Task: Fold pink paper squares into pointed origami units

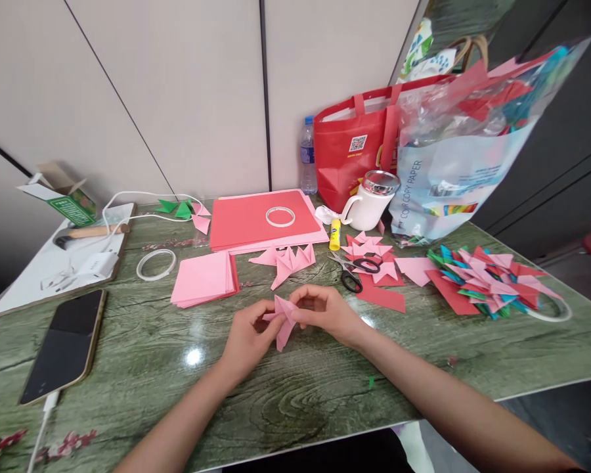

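My left hand (246, 336) and my right hand (328, 312) meet over the middle of the green table (295, 401). Both pinch a small folded pink paper piece (284, 320), held just above the surface with its point hanging down. Behind my hands lie a few folded pink triangles (288, 257). A stack of pink paper squares (204, 279) rests to the left of them.
A phone (65, 345) on a cable lies near left. Scissors (352, 270), a yellow glue stick (334, 234), a white mug (369, 200), tape rings (155, 264), red sheets (256, 220), a pile of coloured folded pieces (487, 282), a red bag (354, 148) and a plastic bag (453, 157) sit behind.
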Available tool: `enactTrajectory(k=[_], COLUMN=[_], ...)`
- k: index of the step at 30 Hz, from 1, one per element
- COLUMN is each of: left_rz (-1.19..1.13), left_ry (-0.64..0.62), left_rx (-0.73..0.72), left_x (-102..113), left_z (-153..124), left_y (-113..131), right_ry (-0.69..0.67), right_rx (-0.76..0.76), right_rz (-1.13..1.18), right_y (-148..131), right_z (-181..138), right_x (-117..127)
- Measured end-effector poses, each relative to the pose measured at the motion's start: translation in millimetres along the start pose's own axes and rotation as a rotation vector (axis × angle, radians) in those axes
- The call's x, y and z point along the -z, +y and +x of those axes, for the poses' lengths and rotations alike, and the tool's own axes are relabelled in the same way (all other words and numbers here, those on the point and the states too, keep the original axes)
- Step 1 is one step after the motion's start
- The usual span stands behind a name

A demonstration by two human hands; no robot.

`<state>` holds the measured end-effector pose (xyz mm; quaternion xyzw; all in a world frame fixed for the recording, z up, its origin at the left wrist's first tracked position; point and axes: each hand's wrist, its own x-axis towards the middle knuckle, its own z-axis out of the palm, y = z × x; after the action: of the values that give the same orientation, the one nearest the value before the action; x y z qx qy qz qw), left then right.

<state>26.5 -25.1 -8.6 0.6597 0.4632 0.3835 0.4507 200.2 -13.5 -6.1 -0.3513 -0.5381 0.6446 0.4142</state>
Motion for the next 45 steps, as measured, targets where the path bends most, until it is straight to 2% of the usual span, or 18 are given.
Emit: enactTrajectory(k=[7, 12, 15, 27, 34, 39, 45], left_rz=[0.164, 0.372, 0.439, 0.432, 0.376, 0.391, 0.432], left_ry=[0.067, 0.104, 0.121, 0.114, 0.124, 0.136, 0.145], left_rx=[-0.086, -0.217, -0.291, -0.347, -0.320, -0.281, -0.318], left_x=[-0.4, -0.8, -1.5, -2.0, -1.8, -1.6, -2.1], left_z=[-1.9, -5.0, -6.1, -5.3, -5.8, -6.3, -5.8], left_y=[-2.3, 1.0, 2.1, -0.1, -2.1, -0.6, -0.3], right_ry=[0.187, 0.248, 0.261, 0.206, 0.223, 0.241, 0.224], right_rx=[0.266, 0.475, 0.536, 0.615, 0.642, 0.550, 0.361], right_rz=[-0.329, -0.470, -0.546, -0.670, -0.624, -0.548, -0.427], right_y=[-0.1, 2.4, 3.1, 8.2, 6.1, 2.9, 4.6], right_z=[-3.1, -6.1, -8.3, -10.8, -11.1, -9.8, -8.2], right_x=[-5.6, -8.1, -10.3, -13.5, -13.4, -13.3, -14.8])
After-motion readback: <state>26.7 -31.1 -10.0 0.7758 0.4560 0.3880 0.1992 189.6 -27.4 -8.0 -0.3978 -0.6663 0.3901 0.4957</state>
